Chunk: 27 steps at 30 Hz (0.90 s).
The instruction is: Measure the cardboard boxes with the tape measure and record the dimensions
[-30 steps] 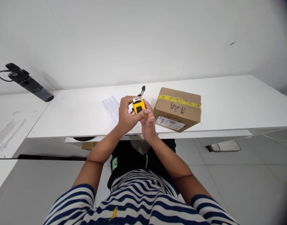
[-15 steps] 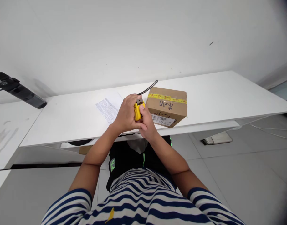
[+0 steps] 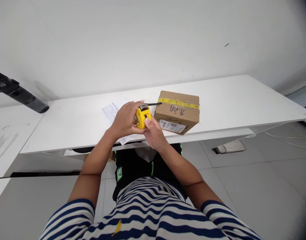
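A yellow tape measure (image 3: 142,117) is held above the near edge of the white table (image 3: 230,100). My left hand (image 3: 124,119) wraps round its left side. My right hand (image 3: 154,134) grips it from below and the right, thumb on its face. A thin dark strap or tape end (image 3: 154,104) sticks out of its top toward the right, reaching the cardboard box (image 3: 178,111). The box is sealed with yellow tape, has handwriting on top and a shipping label on its front, and stands just right of my hands.
A printed paper sheet (image 3: 110,111) lies on the table under my left hand. A dark cylindrical device on a stand (image 3: 20,94) sits at the far left near the wall. A flat grey object (image 3: 229,146) and cables lie on the tiled floor.
Both hands have turned the tape measure and shifted it slightly left. The dark strap that curved up over the box now points flat toward the box's top edge.
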Each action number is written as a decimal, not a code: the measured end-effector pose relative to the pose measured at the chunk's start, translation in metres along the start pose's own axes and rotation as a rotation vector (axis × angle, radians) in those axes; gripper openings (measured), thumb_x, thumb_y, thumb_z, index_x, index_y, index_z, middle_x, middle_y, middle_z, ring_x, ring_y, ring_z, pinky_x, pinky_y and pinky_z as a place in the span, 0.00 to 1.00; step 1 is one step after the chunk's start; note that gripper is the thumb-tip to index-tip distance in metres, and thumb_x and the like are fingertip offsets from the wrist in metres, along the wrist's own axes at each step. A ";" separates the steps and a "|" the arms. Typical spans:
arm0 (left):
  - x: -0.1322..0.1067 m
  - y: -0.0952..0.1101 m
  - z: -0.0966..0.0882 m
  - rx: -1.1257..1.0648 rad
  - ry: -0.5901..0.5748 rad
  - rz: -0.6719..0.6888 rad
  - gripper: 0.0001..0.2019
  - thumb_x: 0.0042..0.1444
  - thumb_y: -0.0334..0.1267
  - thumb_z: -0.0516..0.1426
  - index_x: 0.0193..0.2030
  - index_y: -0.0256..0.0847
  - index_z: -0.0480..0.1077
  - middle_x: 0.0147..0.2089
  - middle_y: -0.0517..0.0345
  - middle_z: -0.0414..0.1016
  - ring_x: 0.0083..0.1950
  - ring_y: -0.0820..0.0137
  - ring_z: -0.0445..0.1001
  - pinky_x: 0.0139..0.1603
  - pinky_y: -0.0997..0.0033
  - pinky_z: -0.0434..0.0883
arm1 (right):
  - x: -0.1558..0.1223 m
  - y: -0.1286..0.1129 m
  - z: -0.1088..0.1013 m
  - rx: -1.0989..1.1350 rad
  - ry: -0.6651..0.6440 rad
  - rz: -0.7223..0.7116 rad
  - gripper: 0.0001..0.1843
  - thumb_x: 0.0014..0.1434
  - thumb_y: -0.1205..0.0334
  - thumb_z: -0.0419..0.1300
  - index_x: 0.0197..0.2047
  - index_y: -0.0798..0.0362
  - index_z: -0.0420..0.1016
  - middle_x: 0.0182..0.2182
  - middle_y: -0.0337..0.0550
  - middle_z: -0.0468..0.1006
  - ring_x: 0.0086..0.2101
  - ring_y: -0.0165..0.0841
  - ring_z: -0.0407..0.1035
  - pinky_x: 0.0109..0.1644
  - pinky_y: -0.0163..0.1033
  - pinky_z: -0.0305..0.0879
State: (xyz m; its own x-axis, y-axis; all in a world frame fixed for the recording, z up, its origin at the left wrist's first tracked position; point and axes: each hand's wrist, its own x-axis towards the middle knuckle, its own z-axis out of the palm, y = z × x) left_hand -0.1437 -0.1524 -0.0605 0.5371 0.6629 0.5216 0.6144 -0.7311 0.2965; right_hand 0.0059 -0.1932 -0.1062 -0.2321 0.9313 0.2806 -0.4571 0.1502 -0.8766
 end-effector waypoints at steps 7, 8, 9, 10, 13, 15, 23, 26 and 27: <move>-0.011 0.016 0.012 -0.384 0.153 -0.154 0.55 0.43 0.78 0.64 0.71 0.48 0.59 0.69 0.40 0.72 0.73 0.48 0.71 0.70 0.45 0.72 | -0.021 0.015 -0.016 -0.256 -0.096 -0.204 0.56 0.56 0.17 0.55 0.77 0.40 0.56 0.73 0.54 0.65 0.69 0.52 0.68 0.70 0.62 0.72; -0.012 0.025 0.014 -0.507 0.158 -0.187 0.54 0.47 0.82 0.58 0.72 0.50 0.58 0.70 0.40 0.71 0.73 0.50 0.71 0.68 0.47 0.75 | -0.025 0.015 -0.017 -0.386 -0.048 -0.262 0.56 0.55 0.18 0.57 0.77 0.39 0.54 0.75 0.55 0.61 0.72 0.55 0.63 0.73 0.65 0.68; -0.011 0.035 0.017 -0.637 0.149 -0.225 0.52 0.51 0.84 0.50 0.71 0.50 0.58 0.70 0.41 0.72 0.72 0.52 0.72 0.66 0.48 0.76 | -0.029 0.013 -0.018 -0.541 0.031 -0.333 0.56 0.54 0.19 0.61 0.77 0.38 0.55 0.77 0.54 0.56 0.75 0.57 0.57 0.75 0.69 0.62; -0.010 0.046 0.019 -0.767 0.114 -0.268 0.51 0.53 0.85 0.42 0.71 0.50 0.60 0.68 0.41 0.74 0.70 0.53 0.74 0.63 0.49 0.78 | -0.033 0.010 -0.018 -0.701 0.128 -0.412 0.55 0.53 0.22 0.65 0.76 0.36 0.57 0.78 0.53 0.52 0.77 0.60 0.50 0.77 0.74 0.54; -0.006 0.075 0.027 -1.088 -0.110 -0.425 0.58 0.50 0.84 0.24 0.68 0.49 0.67 0.56 0.44 0.82 0.65 0.54 0.78 0.57 0.50 0.81 | -0.040 -0.005 -0.025 -1.004 0.326 -0.621 0.50 0.49 0.28 0.72 0.70 0.32 0.62 0.79 0.49 0.50 0.79 0.63 0.39 0.77 0.81 0.40; -0.004 0.088 0.029 -1.216 -0.238 -0.480 0.62 0.46 0.85 0.23 0.67 0.49 0.70 0.51 0.45 0.83 0.64 0.53 0.79 0.54 0.52 0.82 | -0.046 -0.016 -0.036 -1.053 0.315 -0.662 0.44 0.52 0.31 0.72 0.67 0.30 0.63 0.77 0.47 0.58 0.78 0.61 0.45 0.77 0.82 0.38; 0.002 0.092 0.031 -1.478 -0.554 -0.446 0.43 0.54 0.82 0.51 0.49 0.43 0.79 0.47 0.45 0.83 0.55 0.56 0.82 0.50 0.56 0.80 | -0.095 -0.026 -0.088 -0.967 0.354 -0.821 0.39 0.63 0.33 0.60 0.73 0.31 0.56 0.60 0.50 0.80 0.57 0.55 0.79 0.73 0.77 0.56; 0.012 0.092 0.039 -1.445 -0.551 -0.583 0.34 0.51 0.74 0.64 0.39 0.39 0.76 0.37 0.53 0.79 0.39 0.69 0.79 0.40 0.67 0.75 | -0.100 -0.022 -0.092 -0.862 0.368 -0.775 0.46 0.64 0.27 0.53 0.77 0.35 0.45 0.54 0.54 0.82 0.53 0.56 0.81 0.64 0.71 0.71; 0.015 0.092 0.042 -1.412 -0.552 -0.590 0.33 0.49 0.73 0.66 0.37 0.39 0.75 0.34 0.56 0.77 0.35 0.72 0.76 0.37 0.69 0.72 | -0.099 -0.023 -0.092 -0.834 0.370 -0.767 0.46 0.65 0.27 0.51 0.77 0.35 0.42 0.53 0.55 0.82 0.51 0.55 0.81 0.60 0.68 0.75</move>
State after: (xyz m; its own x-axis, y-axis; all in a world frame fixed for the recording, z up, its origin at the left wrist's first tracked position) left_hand -0.0546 -0.2025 -0.0589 0.7537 0.6360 -0.1660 -0.0242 0.2792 0.9599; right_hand 0.1183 -0.2581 -0.1501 0.1823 0.5233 0.8324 0.3625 0.7512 -0.5516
